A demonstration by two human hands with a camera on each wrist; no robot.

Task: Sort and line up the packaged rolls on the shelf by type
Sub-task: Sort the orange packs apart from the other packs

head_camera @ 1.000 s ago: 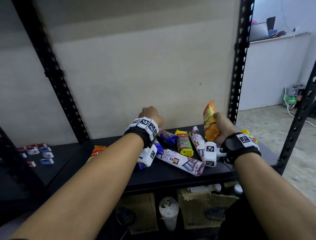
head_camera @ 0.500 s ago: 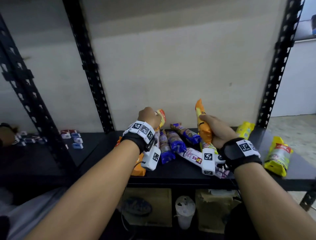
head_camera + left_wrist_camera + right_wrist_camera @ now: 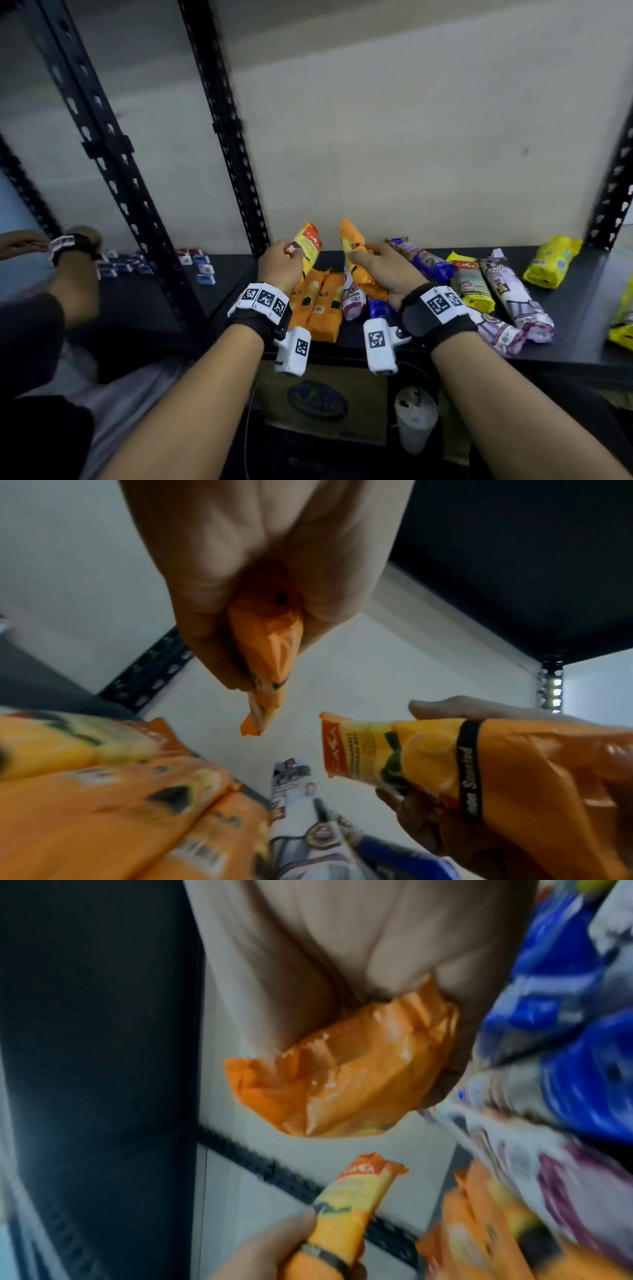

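My left hand (image 3: 282,262) grips an orange packaged roll (image 3: 308,245) upright above the black shelf (image 3: 565,301). My right hand (image 3: 380,270) grips a second orange roll (image 3: 354,253) just to its right. In the left wrist view my fingers close round the first orange roll (image 3: 270,647), and the other orange roll (image 3: 445,753) shows at right. The right wrist view has the second roll (image 3: 346,1080) in my palm. Two more orange rolls (image 3: 320,305) lie side by side on the shelf below my hands. Purple-white rolls (image 3: 513,294), blue rolls (image 3: 421,260) and yellow rolls (image 3: 551,262) lie to the right.
Black perforated uprights (image 3: 233,144) stand left of my hands and at the far right (image 3: 616,192). Another person's hand (image 3: 72,246) works over small boxes (image 3: 202,270) on the neighbouring shelf at left. A cardboard box (image 3: 322,404) and a plastic cup (image 3: 414,418) sit below.
The view has swung left. Both hands have moved left with their orange rolls and now hang over the two orange rolls lying at the shelf's left end.
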